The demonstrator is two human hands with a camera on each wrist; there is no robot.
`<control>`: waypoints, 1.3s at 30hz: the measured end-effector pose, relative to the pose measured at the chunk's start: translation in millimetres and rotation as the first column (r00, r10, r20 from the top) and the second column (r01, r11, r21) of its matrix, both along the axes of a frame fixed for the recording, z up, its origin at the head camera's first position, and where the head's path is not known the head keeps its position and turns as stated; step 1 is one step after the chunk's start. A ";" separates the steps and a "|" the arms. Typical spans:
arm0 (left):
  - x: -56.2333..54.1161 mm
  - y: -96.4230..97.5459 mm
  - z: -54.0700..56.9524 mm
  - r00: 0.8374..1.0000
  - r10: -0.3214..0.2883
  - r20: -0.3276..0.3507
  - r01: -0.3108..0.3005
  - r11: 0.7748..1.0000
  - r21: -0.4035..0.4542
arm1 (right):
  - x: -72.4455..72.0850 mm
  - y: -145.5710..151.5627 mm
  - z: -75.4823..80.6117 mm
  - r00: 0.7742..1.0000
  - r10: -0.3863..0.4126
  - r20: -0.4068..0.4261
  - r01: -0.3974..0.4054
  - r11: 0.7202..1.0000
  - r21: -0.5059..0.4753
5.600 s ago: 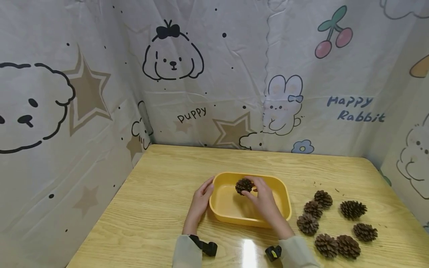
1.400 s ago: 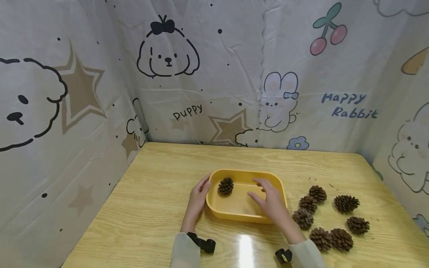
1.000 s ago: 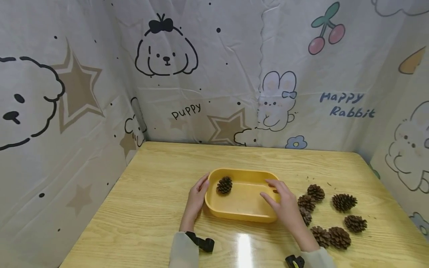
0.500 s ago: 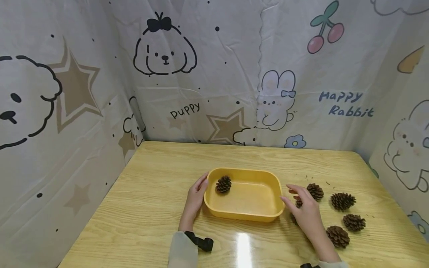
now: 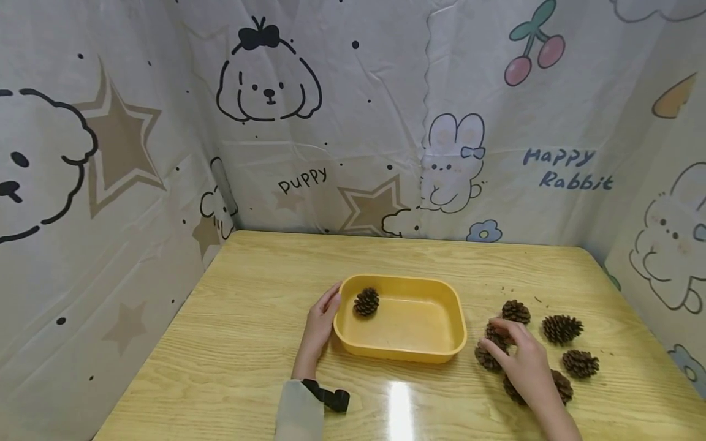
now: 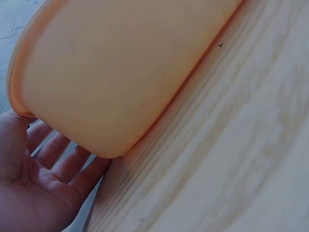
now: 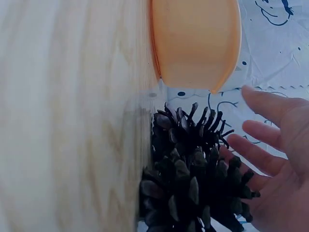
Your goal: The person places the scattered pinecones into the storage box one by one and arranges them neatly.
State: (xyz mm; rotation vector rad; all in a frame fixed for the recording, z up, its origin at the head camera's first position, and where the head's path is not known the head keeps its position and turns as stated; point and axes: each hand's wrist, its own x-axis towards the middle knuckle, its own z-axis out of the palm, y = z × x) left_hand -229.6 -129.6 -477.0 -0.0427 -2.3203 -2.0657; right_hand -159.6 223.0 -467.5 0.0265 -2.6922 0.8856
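Observation:
My left hand (image 5: 320, 323) rests against the left end of the yellow tray (image 5: 408, 353); in the left wrist view its fairly straight fingers (image 6: 72, 162) touch the outer wall. One pine cone (image 5: 366, 302) sits inside the tray at the left. To the right of the tray, my right hand (image 5: 524, 361) hovers over the loose cones, thumb and fingers apart. Nearest its fingertips are a pine cone (image 5: 488, 357) and another just behind, partly covered by the fingers. In the right wrist view the dark cones (image 7: 193, 193) lie beside the spread hand, which holds nothing.
More pine cones lie on the wooden table (image 5: 265, 294): one behind the hand (image 5: 516, 312), two farther right (image 5: 562, 329), and two partly hidden under the right wrist (image 5: 562, 387). Small brown bits are scattered behind them. A printed curtain (image 5: 353, 122) surrounds the table.
My right hand earlier held a pine cone over the tray, left it at the tray's left side, then moved right, out over the loose cones. The left hand has stayed at the tray.

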 end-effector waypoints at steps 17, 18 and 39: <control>-20.4 -4.1 -38.7 1.000 0.013 -0.023 -0.014 0.999 -0.030 | 5.2 14.2 -10.9 0.988 0.051 0.146 -0.059 0.997 0.052; -20.9 -4.3 -39.3 1.000 0.011 -0.028 -0.012 0.999 -0.034 | 5.1 14.7 -11.2 0.988 0.054 0.146 -0.062 0.996 0.057; -19.7 -3.7 -37.1 1.000 0.008 -0.003 -0.008 1.000 -0.014 | 2.6 18.9 -10.0 0.945 0.081 0.316 -0.107 0.992 0.065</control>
